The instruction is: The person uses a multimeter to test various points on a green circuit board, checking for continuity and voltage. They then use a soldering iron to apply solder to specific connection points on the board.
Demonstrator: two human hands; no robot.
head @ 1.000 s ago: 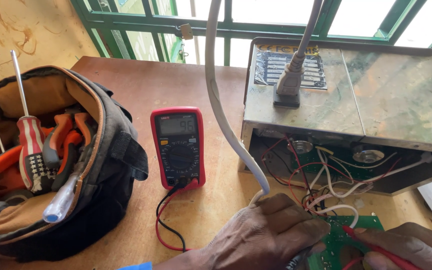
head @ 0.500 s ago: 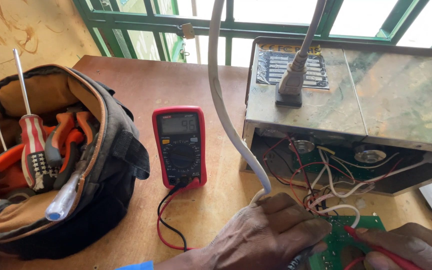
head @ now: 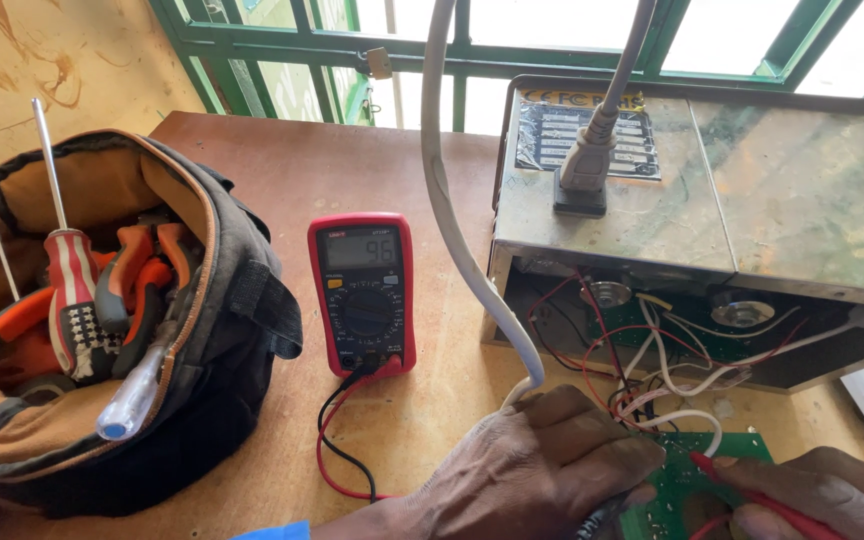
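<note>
My left hand (head: 532, 470) rests at the bottom middle with its fingers closed on a dark probe whose tip meets the green circuit board (head: 687, 480). At the bottom right, my right hand (head: 832, 495) grips a red probe (head: 752, 490) that also points onto the board. A red multimeter (head: 364, 292) lies flat on the wooden table (head: 282, 170) with its display lit; black and red leads (head: 337, 440) run from it towards my hands. Red and white wires (head: 652, 375) link the board to an open metal box (head: 712, 210).
An open tool bag (head: 132, 330) at the left holds a red-and-white screwdriver (head: 67, 290), orange-handled pliers and a clear-handled tool. A grey cable (head: 447, 200) hangs down in front of the box, and a grey plug (head: 587, 170) sits in its top. Green window bars stand behind.
The view has shifted very slightly; both hands stay on the board with the probes in place.
</note>
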